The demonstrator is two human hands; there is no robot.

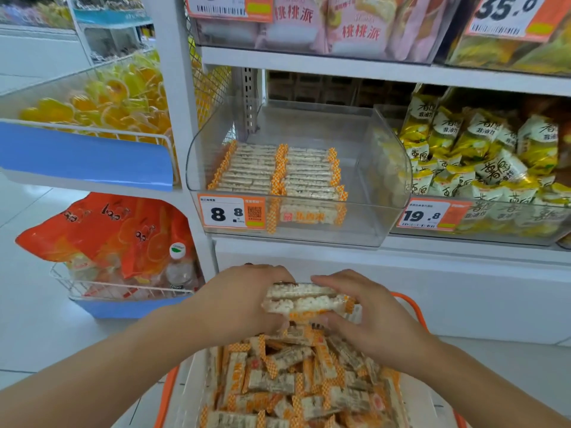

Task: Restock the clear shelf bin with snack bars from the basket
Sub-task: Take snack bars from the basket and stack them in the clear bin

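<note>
Far left of the hands and above them, a wire shelf (pixel 92 134) holds yellow-orange sweets behind a blue strip; below it a wire rack (pixel 123 291) carries orange bags (pixel 102 230) with orange-slice art, their script too blurred to read, and a bottle (pixel 179 270) with a white cap. Straight above the hands stands the clear bin (pixel 364 186), two neat rows of bars (pixel 278 171) lying in its left and middle part and its right part bare; its orange tag (pixel 231 214) reads "8.8" beside a QR code, the small print illegible. The left hand (pixel 241 301) and right hand (pixel 367 316) together grip a stack of bars (pixel 304 299) from either end, fingers curled round it, just over the basket (pixel 411 307), whose orange rim is cut off by the bottom edge and mostly hidden by the forearms and the loose heap of bars (pixel 296 384) in white-and-orange chequered wrappers; their print cannot be read. Up and right of the hands, a second bin (pixel 482 162) holds yellow-and-white packets with Chinese characters, tagged "19.8" (pixel 429 215). On the top shelf, pink packs (pixel 355 23) read "桃桃派", and a tag at the far right, partly cropped, shows "35.0" (pixel 506 13). The shelving is white and the floor (pixel 27 304) pale glossy tile.
</note>
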